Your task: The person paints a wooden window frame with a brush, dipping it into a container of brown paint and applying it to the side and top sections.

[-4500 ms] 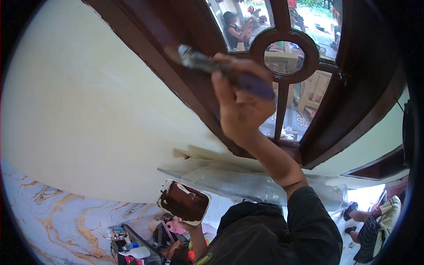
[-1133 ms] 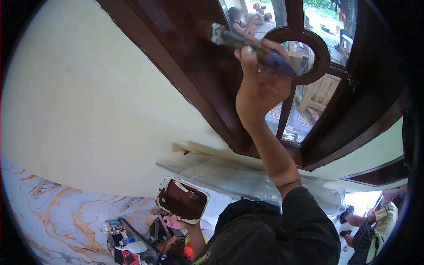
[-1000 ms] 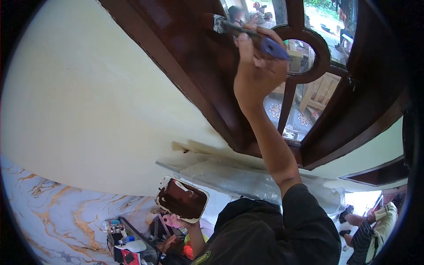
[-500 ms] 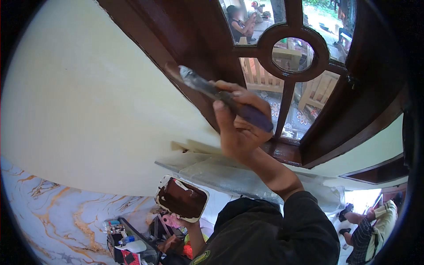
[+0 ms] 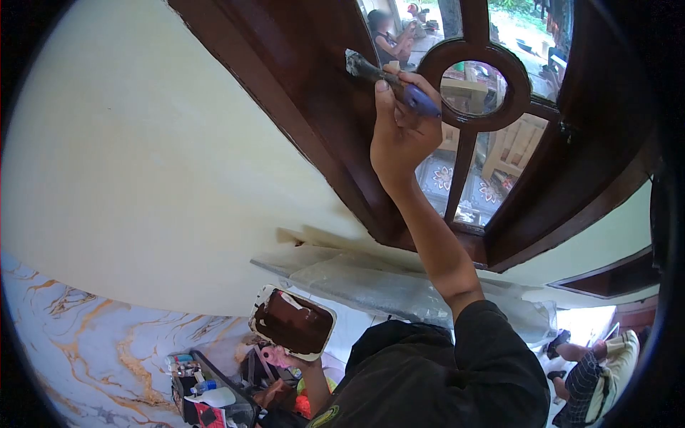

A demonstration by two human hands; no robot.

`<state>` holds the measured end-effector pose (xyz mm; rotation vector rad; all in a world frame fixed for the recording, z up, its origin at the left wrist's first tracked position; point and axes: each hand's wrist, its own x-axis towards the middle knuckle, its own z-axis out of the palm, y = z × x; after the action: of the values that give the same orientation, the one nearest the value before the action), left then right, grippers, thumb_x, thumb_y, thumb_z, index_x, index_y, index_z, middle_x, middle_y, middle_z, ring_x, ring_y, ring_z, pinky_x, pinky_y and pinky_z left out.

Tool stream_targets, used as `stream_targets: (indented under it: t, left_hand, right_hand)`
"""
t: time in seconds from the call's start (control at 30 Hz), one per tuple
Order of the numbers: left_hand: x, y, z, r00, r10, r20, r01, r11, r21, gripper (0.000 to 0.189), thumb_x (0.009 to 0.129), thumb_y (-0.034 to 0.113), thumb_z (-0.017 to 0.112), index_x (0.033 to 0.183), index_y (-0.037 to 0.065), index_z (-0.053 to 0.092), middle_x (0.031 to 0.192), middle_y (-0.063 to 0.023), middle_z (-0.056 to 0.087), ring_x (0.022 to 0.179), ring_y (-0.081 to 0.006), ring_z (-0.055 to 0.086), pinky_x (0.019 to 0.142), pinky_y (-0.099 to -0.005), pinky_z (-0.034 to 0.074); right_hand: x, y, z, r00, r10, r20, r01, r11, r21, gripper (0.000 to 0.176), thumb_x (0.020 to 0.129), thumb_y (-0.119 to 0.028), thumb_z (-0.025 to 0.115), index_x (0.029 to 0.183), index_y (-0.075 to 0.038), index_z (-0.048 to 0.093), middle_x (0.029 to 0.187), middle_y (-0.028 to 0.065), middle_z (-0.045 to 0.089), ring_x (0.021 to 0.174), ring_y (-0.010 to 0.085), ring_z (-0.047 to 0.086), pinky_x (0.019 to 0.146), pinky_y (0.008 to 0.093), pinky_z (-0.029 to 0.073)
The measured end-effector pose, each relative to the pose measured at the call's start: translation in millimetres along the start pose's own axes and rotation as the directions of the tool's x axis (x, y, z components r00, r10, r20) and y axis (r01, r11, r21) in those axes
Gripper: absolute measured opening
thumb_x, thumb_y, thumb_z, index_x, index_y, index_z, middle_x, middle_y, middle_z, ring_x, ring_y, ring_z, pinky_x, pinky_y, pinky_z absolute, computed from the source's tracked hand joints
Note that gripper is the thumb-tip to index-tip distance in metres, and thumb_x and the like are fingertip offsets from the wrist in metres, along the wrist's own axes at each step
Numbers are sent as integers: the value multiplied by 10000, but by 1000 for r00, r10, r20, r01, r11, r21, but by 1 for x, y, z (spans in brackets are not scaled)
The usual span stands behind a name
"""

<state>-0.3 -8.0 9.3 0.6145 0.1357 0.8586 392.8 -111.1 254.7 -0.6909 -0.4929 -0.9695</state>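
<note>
My right hand (image 5: 405, 139) is raised and closed round a paintbrush (image 5: 422, 103) with a purple handle. Its bristles point up and left, against or very near the dark brown window frame (image 5: 300, 93); contact cannot be made out. Low on the left, my left hand (image 5: 308, 365) holds up a white-rimmed paint tray (image 5: 332, 322) with dark brown paint inside, its rim smeared with drips. Most of that hand's fingers are hidden beneath the tray.
Window panes show a wooden bench (image 5: 510, 146) and a seated person (image 5: 391, 43). Plastic sheeting (image 5: 357, 274) lies along the wall base. A black crate (image 5: 239, 406) of bottles stands lower left. Another person (image 5: 596, 385) is at lower right.
My right hand has moved up with the paintbrush, bringing the bristles right and up over the frame's inner face. My left hand and the paint tray have stayed almost still.
</note>
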Motion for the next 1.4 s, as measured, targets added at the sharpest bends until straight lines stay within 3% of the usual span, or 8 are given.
stream_targets:
  t: [0.43,0.6,0.7,0.77,0.83,0.97,1.03,1.4]
  left_hand:
    - [3,5,-3,997,-51,-59,52,999,8,696,850,479,519,1445,145,381,1428,-142,439,1282,-372,461,1048,-571,407]
    - [4,9,-12,995,-77,-67,78,997,14,705,847,488,515,1447,145,379,1424,-144,447,1271,-368,476,1036,-574,419]
    - [3,9,-15,989,-11,-146,45,972,230,708,843,495,508,1447,147,384,1418,-144,457,1263,-369,486,1024,-570,434]
    - [3,6,7,992,-73,-104,72,997,-13,708,840,502,509,1444,153,389,1419,-140,457,1270,-369,482,1023,-567,439]
    - [2,6,5,992,-53,-116,55,998,17,710,838,503,516,1445,157,389,1422,-137,456,1273,-370,478,1026,-565,439]
    - [-2,6,-5,986,-29,-163,36,998,44,726,831,504,535,1453,166,376,1440,-132,436,1287,-373,463,1033,-564,433]
    - [-2,5,-5,983,-19,-180,30,998,59,730,827,502,541,1453,165,375,1444,-133,430,1287,-372,463,1033,-562,433]
    - [-1,8,-8,983,0,-185,12,998,68,749,816,496,558,1447,139,370,1425,-136,446,1263,-358,480,1027,-542,440]
  right_hand:
    - [-40,-64,-4,988,-3,156,27,988,-151,256,828,23,714,1058,12,602,1011,166,702,897,159,677,771,273,539]
    - [-51,-82,-4,996,28,87,-46,976,212,289,801,69,719,1056,36,589,1048,211,677,1001,204,673,826,306,539]
    - [-32,-59,-7,999,4,39,-5,1000,27,265,832,46,704,1072,25,594,1045,172,679,932,171,675,789,238,523]
    - [-22,-42,-7,1000,23,-11,-23,999,-23,254,843,35,699,1076,18,600,1035,153,682,904,156,673,769,212,516]
    - [-16,-33,-8,999,47,23,-47,999,1,166,852,103,650,920,-11,551,1173,146,579,1070,292,645,884,307,570]
    - [-19,-29,-4,996,29,80,-20,995,-102,150,853,91,657,938,0,572,1141,136,600,1046,290,658,854,304,567]
    - [-28,-38,2,998,-14,54,19,994,-105,184,844,0,710,1014,-3,640,997,137,702,871,162,684,755,256,532]
    - [-46,-75,-5,991,-49,122,40,996,79,241,807,46,712,1024,20,609,1029,203,685,947,234,692,818,296,545]
